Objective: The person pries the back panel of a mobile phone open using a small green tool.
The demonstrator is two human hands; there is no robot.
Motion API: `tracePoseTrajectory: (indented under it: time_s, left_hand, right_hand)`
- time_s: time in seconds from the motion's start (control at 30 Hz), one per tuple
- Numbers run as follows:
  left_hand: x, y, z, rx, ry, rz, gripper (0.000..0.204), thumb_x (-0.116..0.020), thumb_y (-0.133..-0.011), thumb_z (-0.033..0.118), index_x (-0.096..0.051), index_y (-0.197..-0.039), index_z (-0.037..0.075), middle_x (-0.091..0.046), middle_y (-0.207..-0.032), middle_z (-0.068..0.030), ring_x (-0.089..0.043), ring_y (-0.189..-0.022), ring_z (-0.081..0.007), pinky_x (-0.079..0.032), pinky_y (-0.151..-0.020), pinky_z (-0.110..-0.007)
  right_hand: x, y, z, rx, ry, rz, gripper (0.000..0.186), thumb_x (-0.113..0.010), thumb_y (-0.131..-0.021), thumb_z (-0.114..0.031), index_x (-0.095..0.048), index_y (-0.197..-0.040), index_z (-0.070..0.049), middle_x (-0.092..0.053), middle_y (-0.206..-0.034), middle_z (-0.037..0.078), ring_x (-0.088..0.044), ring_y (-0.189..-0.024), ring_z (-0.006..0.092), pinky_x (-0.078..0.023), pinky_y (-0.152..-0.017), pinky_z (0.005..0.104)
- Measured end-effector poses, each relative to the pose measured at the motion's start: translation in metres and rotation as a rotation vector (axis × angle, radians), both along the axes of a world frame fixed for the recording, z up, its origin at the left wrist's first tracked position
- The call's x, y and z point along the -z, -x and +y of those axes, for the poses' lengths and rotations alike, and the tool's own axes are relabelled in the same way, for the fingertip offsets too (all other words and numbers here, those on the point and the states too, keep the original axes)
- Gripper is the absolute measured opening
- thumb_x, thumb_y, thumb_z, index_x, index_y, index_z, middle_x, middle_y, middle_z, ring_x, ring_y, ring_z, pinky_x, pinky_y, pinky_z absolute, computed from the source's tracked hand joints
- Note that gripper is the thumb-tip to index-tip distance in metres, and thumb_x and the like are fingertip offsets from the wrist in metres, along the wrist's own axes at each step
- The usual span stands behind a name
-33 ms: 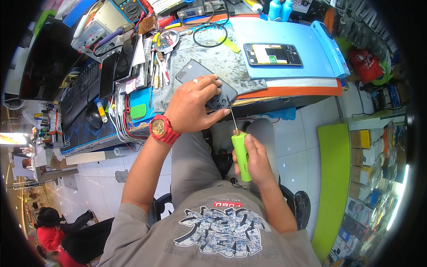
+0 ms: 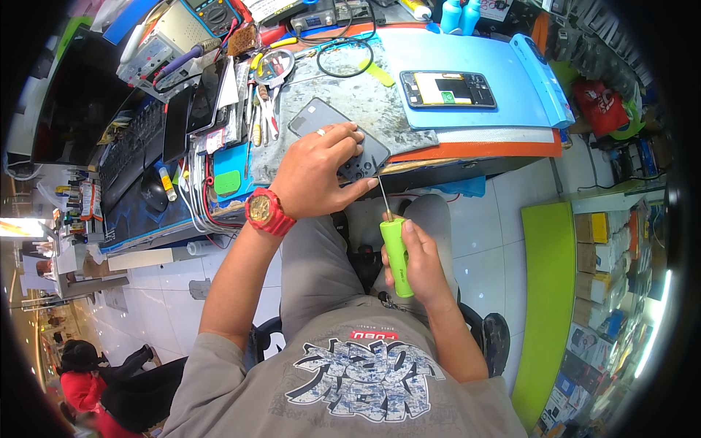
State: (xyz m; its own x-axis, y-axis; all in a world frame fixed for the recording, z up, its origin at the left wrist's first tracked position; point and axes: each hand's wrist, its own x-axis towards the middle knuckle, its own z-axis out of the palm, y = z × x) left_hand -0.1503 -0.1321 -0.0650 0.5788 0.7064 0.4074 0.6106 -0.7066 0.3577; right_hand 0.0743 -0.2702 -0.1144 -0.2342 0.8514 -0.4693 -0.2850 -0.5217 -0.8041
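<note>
At the near edge of the grey mat (image 2: 332, 86), a dark panel (image 2: 321, 117) was overlaid by the left hand (image 2: 315, 169); whether it was pinched could not be told. Nearer than the mat, a green-handled tool (image 2: 395, 255) was clasped in the right hand (image 2: 425, 266), its shaft (image 2: 382, 193) directed at the panel. An opened phone (image 2: 423, 90) was laid right of the mat.

Under the left fingers (image 2: 342, 139) lies a grey rectangular phone cover (image 2: 315, 115); beyond them, rightward, an opened black phone (image 2: 476, 90) on a flat blue sheet (image 2: 518, 95); leftward, a green rounded pad (image 2: 227, 183).
</note>
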Motion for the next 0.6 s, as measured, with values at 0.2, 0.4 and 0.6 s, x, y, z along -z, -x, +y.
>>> tracePoseTrajectory:
  time_s: [0.2,0.4,0.6]
  left_hand:
    - [-0.0001,-0.0017,-0.0014,-0.015,-0.005,0.003,0.041,-0.092,-0.083,0.031,-0.074,-0.101,-0.001,-0.076,-0.121,-0.016,-0.071,-0.129,-0.036,-0.059,-0.102,-0.047]
    - [0.0003,-0.0037,-0.0014,-0.028,-0.013,-0.004,0.041,-0.092,-0.082,0.032,-0.074,-0.1,-0.001,-0.076,-0.12,-0.017,-0.071,-0.128,-0.0359,-0.06,-0.101,-0.046]
    - [-0.0009,-0.0048,-0.0009,-0.037,-0.007,-0.001,0.04,-0.093,-0.081,0.031,-0.073,-0.098,0.0,-0.076,-0.119,-0.0169,-0.072,-0.126,-0.0358,-0.06,-0.1,-0.046]
  right_hand:
    - [0.0027,0.0004,0.0013,0.001,-0.016,-0.005,0.064,-0.037,-0.119,-0.053,-0.058,-0.149,-0.001,-0.063,-0.08,0.009,-0.06,-0.053,0.0149,-0.052,-0.05,0.0288]
    - [0.0043,-0.001,0.0017,0.026,-0.002,0.039,0.054,-0.043,-0.12,-0.047,-0.06,-0.147,-0.004,-0.065,-0.082,0.008,-0.061,-0.053,0.0142,-0.051,-0.049,0.0293]
    - [0.0055,-0.0014,0.0028,0.033,-0.004,0.043,0.054,-0.043,-0.12,-0.047,-0.061,-0.146,-0.003,-0.065,-0.082,0.008,-0.06,-0.053,0.0142,-0.052,-0.05,0.0293]
